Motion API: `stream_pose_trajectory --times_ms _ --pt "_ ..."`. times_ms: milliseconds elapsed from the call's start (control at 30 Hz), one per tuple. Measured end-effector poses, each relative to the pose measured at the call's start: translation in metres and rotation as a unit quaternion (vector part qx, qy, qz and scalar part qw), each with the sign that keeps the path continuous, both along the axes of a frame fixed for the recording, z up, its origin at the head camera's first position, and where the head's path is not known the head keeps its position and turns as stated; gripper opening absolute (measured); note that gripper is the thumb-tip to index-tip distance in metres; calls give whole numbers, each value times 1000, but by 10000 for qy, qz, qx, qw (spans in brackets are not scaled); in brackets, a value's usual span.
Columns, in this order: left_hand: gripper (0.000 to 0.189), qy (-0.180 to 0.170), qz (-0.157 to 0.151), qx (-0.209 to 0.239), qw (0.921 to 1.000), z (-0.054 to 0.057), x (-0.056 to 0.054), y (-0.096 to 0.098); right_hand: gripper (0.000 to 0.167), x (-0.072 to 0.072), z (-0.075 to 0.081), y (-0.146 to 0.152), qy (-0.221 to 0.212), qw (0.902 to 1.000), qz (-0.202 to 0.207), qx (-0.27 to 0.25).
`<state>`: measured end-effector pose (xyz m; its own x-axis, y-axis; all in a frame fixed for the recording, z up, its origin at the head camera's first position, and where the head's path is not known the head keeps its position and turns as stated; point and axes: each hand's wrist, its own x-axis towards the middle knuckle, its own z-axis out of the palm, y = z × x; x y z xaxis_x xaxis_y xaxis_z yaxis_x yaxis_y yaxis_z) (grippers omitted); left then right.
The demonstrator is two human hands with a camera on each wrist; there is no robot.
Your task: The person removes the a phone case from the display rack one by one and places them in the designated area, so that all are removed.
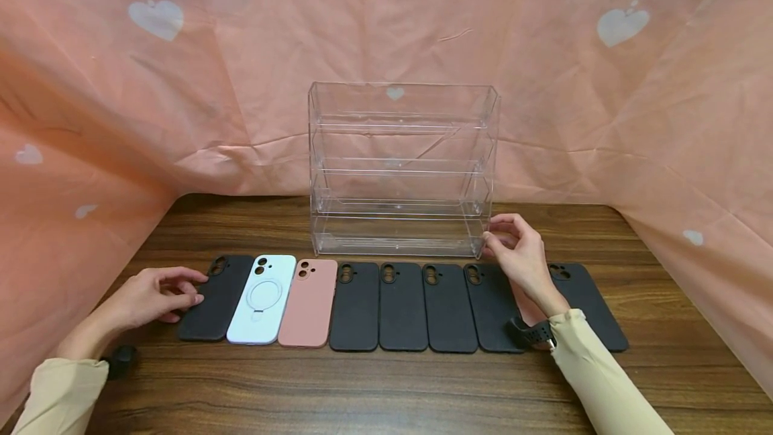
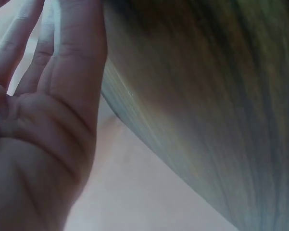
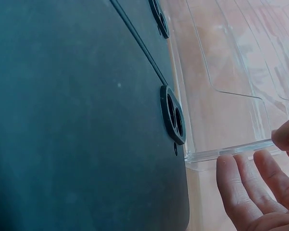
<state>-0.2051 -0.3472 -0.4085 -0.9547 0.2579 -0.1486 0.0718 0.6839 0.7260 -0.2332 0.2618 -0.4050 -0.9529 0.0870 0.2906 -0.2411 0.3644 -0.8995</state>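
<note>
A clear acrylic rack (image 1: 398, 247) with several tiers stands at the back middle. My right hand (image 1: 522, 257) is at its lower right side. In the right wrist view the fingertips (image 3: 226, 163) lie right at the rack's clear edge, the thumb just above them. My left hand (image 1: 147, 294) is beside the leftmost black phone case (image 1: 217, 307), thumb and forefinger overlapping its left edge. A white phone case (image 1: 260, 307) with a ring and a pink phone case (image 1: 308, 307) follow in the row. Another pink case (image 1: 527, 304) is partly hidden under my right wrist.
Several black phone cases (image 1: 355, 311) continue the row in front of the rack, the rightmost black case (image 1: 586, 307) lying past my right wrist. All lie on a brown wooden table (image 1: 362, 388). Peach cloth (image 1: 253, 86) with white hearts hangs behind and at both sides.
</note>
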Motion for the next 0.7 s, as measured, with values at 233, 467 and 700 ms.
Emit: stream_pose_trajectory --times_ms 233,467,700 --pt "50 44 28 -299 9995 -1 0 3 32 -4 0 -1 26 10000 -50 74" --pt "47 337 -2 -640 9974 1 -1 6 33 -3 -2 -1 27 10000 3 7" --pt "35 1447 39 -1208 9821 13 1 16 33 -2 -2 -1 54 10000 28 -17"
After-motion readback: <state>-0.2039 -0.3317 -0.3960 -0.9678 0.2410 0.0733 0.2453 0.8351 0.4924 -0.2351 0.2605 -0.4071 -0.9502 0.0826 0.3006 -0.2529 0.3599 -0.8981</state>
